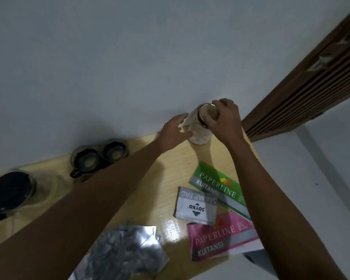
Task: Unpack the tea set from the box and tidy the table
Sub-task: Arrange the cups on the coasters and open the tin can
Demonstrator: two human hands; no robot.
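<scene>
A glass jar (199,132) with a pale printed label stands at the far edge of the wooden table (170,170), against the white wall. My right hand (224,118) grips its rim from above and the right. My left hand (175,131) touches the jar's left side, fingers on a white paper piece (186,121) beside it. Two dark glass cups (98,156) sit side by side at the back left. A dark-lidded glass teapot (12,190) stands at the far left, blurred.
A green receipt booklet (218,184), a grey stamp pad box (196,205) and a pink receipt booklet (220,237) lie on the right. Crumpled silver foil packaging (125,247) lies near the front. A brown slatted door (311,81) stands right.
</scene>
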